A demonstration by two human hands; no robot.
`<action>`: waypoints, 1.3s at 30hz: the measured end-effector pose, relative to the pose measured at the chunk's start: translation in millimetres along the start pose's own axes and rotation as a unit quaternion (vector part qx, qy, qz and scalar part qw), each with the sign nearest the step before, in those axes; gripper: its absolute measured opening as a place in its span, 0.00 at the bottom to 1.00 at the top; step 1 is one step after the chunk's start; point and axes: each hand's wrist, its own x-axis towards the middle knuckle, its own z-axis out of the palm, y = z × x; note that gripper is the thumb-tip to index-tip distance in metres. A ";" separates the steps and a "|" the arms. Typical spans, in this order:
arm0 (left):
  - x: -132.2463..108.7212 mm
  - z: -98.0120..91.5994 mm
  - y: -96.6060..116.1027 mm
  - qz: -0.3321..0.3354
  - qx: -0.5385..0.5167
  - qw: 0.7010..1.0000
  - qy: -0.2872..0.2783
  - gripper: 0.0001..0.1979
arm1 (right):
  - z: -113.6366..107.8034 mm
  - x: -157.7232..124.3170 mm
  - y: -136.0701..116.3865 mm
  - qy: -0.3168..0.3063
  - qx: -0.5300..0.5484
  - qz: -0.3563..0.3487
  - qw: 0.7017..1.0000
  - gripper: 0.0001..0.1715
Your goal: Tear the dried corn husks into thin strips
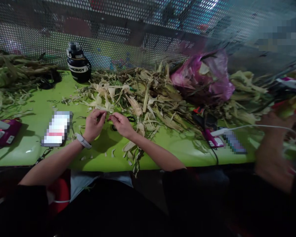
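My left hand [95,125], with a pale band on its wrist, is closed in a pinch above the green table [98,158]. Facing it, my right hand [122,124] also pinches, its fingertips a small gap from the left ones. What the fingers hold is too small to make out. Pale strips of corn husk [108,104] spread just beyond the fingertips; whether they are held or lie behind cannot be told. Black scissor-like loops [131,119] show beside my right hand, partly hidden by it.
Dried corn husks [162,105] are heaped behind, beside a pink plastic bag [204,79]. A dark jug [79,64] stands at the back. A phone [56,128] and a magenta device [8,131] lie left. At right are another phone [234,141], a cable and a co-worker's hand [273,125].
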 end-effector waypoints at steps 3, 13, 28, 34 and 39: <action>-1.0 -0.5 1.8 0.037 0.046 0.998 -0.025 0.08 | -6.1 -6.2 -5.4 0.043 -0.250 -0.080 0.964 0.19; -0.2 -7.4 17.8 -0.039 -0.005 0.993 -0.111 0.10 | -25.7 -9.7 -20.2 0.027 -0.356 -0.150 0.922 0.20; -0.1 -6.0 18.4 -0.210 -0.290 0.872 -0.334 0.12 | -35.5 -1.5 -17.1 0.042 -0.017 -0.061 0.997 0.27; -2.0 -0.4 13.7 -0.154 -0.226 0.931 -0.243 0.12 | -36.3 -1.7 -15.2 0.040 0.040 -0.045 0.997 0.23; -1.9 -3.0 11.0 0.016 -0.123 0.988 -0.096 0.05 | -41.6 3.7 -9.2 0.048 0.079 0.015 0.996 0.22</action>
